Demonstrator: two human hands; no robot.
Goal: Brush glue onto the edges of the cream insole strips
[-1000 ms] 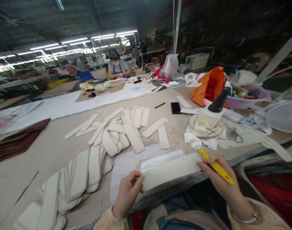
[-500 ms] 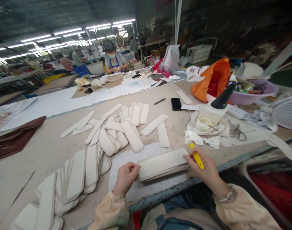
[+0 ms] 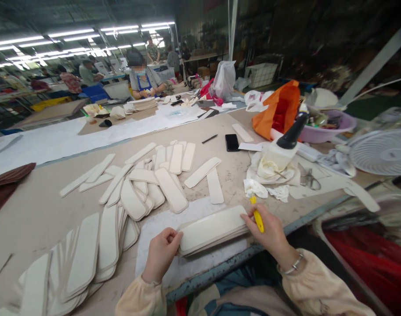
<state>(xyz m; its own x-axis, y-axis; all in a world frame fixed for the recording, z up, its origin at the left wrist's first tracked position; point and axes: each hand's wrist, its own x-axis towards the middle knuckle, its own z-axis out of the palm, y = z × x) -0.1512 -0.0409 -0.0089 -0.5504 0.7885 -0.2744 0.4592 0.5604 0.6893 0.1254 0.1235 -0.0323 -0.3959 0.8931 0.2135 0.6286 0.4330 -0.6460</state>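
A neat stack of long white round-cornered panels lies in front of me on a pale sheet at the table's near edge. With thumb and fingers closed, my left hand pinches the stack's left end. My right hand grips a yellow-handled brush, its head pointing away toward a crumpled white cloth. The thumb side of that hand also touches the right end of the top panel. Whether either hand holds only the top panel or several is hard to make out.
Loose white panels are heaped beyond the stack, and a fanned row lies to the left. Farther back right are a phone, a white bottle with a black nozzle, scissors and an orange bag. A co-worker sits across.
The view has shifted slightly to the right, so things sit farther left in the picture. Both hands keep their places at the stack's ends, and the brush stays in my right hand.
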